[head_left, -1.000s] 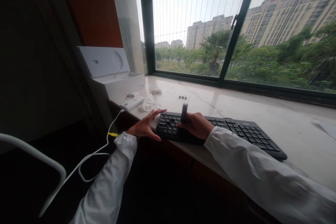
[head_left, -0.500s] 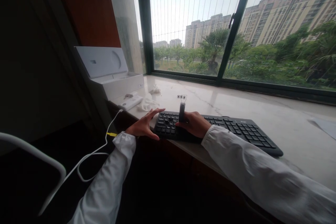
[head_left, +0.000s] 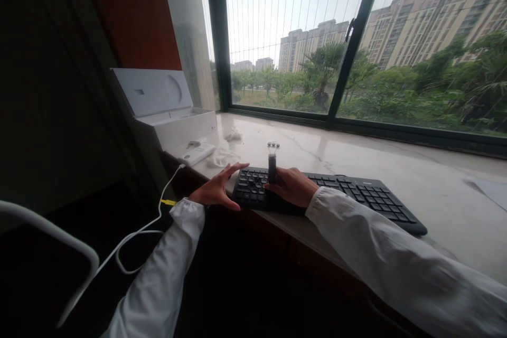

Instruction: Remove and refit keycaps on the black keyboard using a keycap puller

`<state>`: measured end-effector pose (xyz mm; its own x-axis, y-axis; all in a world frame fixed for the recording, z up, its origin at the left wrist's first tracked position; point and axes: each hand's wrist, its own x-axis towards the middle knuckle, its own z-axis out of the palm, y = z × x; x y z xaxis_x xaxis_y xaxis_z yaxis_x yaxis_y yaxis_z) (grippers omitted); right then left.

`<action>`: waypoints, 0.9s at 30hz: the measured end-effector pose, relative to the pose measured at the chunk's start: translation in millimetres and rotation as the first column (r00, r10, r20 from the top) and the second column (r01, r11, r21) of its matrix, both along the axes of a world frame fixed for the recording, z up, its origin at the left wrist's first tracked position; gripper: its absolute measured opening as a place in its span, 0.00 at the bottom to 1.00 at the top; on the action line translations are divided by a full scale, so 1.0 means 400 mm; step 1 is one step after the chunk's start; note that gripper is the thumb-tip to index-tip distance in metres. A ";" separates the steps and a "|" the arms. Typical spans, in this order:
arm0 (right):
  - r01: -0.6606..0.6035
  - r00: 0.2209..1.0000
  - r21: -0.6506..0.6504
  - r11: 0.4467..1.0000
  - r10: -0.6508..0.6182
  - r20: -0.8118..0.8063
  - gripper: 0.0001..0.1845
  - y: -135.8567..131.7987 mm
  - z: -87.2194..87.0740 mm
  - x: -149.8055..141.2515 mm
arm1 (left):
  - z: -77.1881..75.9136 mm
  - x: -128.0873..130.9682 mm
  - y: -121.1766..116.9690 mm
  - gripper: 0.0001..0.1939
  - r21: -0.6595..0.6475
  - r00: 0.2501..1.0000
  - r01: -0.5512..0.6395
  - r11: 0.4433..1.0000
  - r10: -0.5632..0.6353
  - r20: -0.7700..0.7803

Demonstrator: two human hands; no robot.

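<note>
A black keyboard [head_left: 380, 203] lies along the front of the marble sill, with a gap among its keys near the left end. My left hand [head_left: 214, 190] is open there, thumb and fingers spread around the keyboard's left edge. My right hand [head_left: 297, 186] is closed around the dark handle of a keycap puller [head_left: 272, 168], held upright over the left keys. Thin wire loops stick up from the handle's top; its lower end is hidden by my fingers. Beyond the wires, several small keycaps [head_left: 273, 144] sit in a row on the sill.
On the left stands an open white box [head_left: 184, 128]. A white power bank [head_left: 198, 154] lies before it, its white cable [head_left: 161, 206] hanging off the edge. Crumpled white wrapping [head_left: 225, 155] is beside it. Some paper [head_left: 489, 190] lies at the right, and a window runs behind the sill.
The puller's top has shifted slightly left and its wires have turned from leaning right to pointing nearly straight up. My left hand stays at the keyboard's left end. The view has moved a little.
</note>
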<state>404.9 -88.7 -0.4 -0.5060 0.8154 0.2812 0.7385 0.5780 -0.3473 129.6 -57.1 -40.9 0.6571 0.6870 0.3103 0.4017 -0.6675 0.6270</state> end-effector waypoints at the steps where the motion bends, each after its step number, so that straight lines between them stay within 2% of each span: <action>1: 0.018 1.000 -0.010 1.000 -0.019 -0.020 0.11 0.003 -0.001 0.002 | -0.001 0.000 0.000 0.60 -0.001 1.000 -0.002 1.000 0.002 0.001; 5: 0.037 0.995 -0.042 0.998 -0.040 -0.088 0.14 0.015 -0.005 0.008 | 0.000 0.000 -0.002 0.59 0.002 1.000 -0.006 1.000 0.006 -0.007; 13: 0.027 0.996 -0.068 0.997 -0.033 -0.080 0.12 0.012 0.007 0.006 | 0.002 0.004 -0.004 0.59 0.019 1.000 0.003 1.000 -0.003 0.002; 17: 0.063 0.996 -0.044 0.997 -0.065 -0.059 0.12 0.011 0.008 0.004 | 0.003 0.004 -0.004 0.59 0.026 1.000 0.005 1.000 -0.005 0.007; 27: 0.035 0.999 0.003 0.999 -0.034 -0.038 0.11 0.010 0.004 0.001 | 0.008 0.006 -0.008 0.59 -0.001 1.000 -0.006 1.000 0.006 0.009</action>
